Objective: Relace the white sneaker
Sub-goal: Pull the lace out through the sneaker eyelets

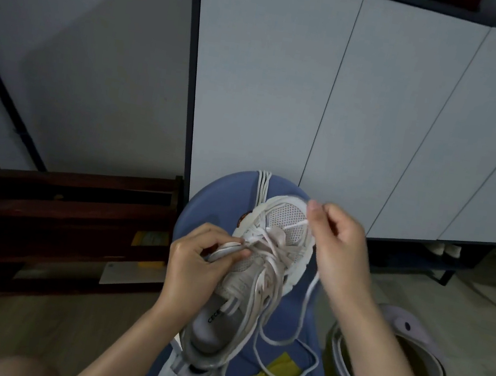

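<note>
Left hand had its fingers curled on the side of the white sneaker, thumb pressing by the eyelets; right hand pinched the lace up over the toe; shoe sat on a blue stool, toe pointing toward the grey cabinet; a loose lace loop trailed across the seat.
</note>
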